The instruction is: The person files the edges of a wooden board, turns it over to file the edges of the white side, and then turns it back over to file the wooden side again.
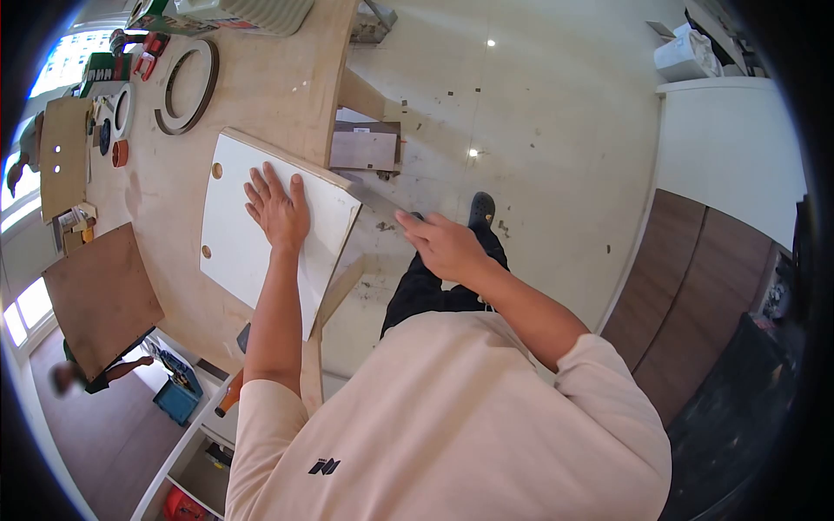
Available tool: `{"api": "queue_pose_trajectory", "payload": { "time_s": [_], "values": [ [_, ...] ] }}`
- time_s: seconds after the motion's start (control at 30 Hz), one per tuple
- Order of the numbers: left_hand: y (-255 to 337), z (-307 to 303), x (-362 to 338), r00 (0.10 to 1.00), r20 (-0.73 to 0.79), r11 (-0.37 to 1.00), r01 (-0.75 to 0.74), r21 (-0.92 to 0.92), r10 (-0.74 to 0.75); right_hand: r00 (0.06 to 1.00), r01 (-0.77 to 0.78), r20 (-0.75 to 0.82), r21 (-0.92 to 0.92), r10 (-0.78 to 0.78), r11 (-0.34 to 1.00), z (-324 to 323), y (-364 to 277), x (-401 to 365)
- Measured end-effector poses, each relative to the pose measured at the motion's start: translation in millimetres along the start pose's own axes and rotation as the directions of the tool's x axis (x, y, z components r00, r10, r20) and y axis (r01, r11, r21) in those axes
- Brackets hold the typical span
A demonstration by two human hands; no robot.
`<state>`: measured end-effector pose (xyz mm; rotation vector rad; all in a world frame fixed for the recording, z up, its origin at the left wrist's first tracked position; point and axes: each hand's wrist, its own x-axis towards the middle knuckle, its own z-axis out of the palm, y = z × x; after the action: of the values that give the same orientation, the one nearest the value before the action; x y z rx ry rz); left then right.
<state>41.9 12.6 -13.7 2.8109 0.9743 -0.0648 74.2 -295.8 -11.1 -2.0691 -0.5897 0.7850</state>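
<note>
A white panel (234,230) with two round hinge holes lies on the wooden worktable (269,78), its corner reaching past the table's edge. My left hand (280,207) rests flat on the panel with the fingers spread. In my right hand (445,247) is the handle end of a flat file (375,202), closed in the fingers. The file's long grey blade meets the panel's edge near its right corner.
A coil of edge banding (207,87) and a red drill (149,54) lie farther along the table. Beyond it a person (113,373) stands behind a brown board (104,295). A white cabinet with brown doors (678,252) stands to the right. Small scraps dot the floor (539,174).
</note>
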Motion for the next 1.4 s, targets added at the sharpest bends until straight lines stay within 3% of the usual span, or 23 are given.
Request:
{"api": "queue_pose_trajectory", "payload": {
  "time_s": [0.13,0.23,0.33,0.47,0.53,0.63,0.73,0.83,0.93,1.03,1.13,1.23,1.33,1.4],
  "values": [
    [0,-1,-1,1.000,0.011,1.000,0.007,0.007,-0.007,0.985,0.139,-0.105,-0.023,-0.140,0.990,17,-6,46],
    [2,-2,-1,1.000,0.027,1.000,0.014,0.012,-0.014,0.986,0.101,-0.134,-0.015,-0.103,0.995,3,-2,30],
    [0,-1,-2,1.000,0.016,1.000,0.004,0.009,-0.004,0.999,-0.036,0.038,-0.026,0.037,0.999,-25,-5,-7],
    [0,0,-3,1.000,0.011,1.000,0.010,0.010,-0.010,0.994,0.081,-0.069,-0.006,-0.081,0.997,15,0,12],
    [0,-1,-1,1.000,0.012,1.000,0.007,0.007,-0.007,0.987,0.119,-0.101,-0.063,-0.125,0.991,17,-4,43],
    [1,-2,-1,0.999,0.033,1.000,0.020,0.019,-0.020,0.979,0.139,-0.152,-0.007,-0.138,0.990,7,1,34],
    [-1,1,-2,1.000,0.011,1.000,0.007,0.002,-0.007,1.000,0.019,-0.019,-0.031,-0.019,0.999,-17,-5,-6],
    [-2,3,-2,1.000,0.004,1.000,0.009,0.012,-0.009,0.995,0.079,-0.071,0.045,-0.076,0.996,12,-2,6],
    [0,-1,-2,1.000,0.018,1.000,0.006,-0.001,-0.006,0.994,0.106,-0.024,-0.020,-0.107,0.994,16,-14,44],
    [2,-2,0,0.999,0.033,0.999,0.026,0.019,-0.026,0.996,0.060,-0.076,0.040,-0.057,0.997,7,-3,36],
    [0,0,-2,1.000,0.008,1.000,0.004,0.019,-0.004,0.997,-0.067,0.049,-0.012,0.067,0.998,-23,-5,-2],
    [0,2,-1,1.000,0.013,0.999,0.018,0.032,-0.019,0.998,-0.009,0.068,-0.017,0.011,1.000,2,-3,2],
    [1,-1,-2,1.000,0.007,1.000,0.010,0.012,-0.010,0.980,0.165,-0.109,-0.005,-0.164,0.986,22,-7,43],
    [2,-3,-1,1.000,0.017,1.000,0.019,0.024,-0.019,0.984,0.155,-0.088,-0.028,-0.156,0.988,12,-6,47]
  ]
}}
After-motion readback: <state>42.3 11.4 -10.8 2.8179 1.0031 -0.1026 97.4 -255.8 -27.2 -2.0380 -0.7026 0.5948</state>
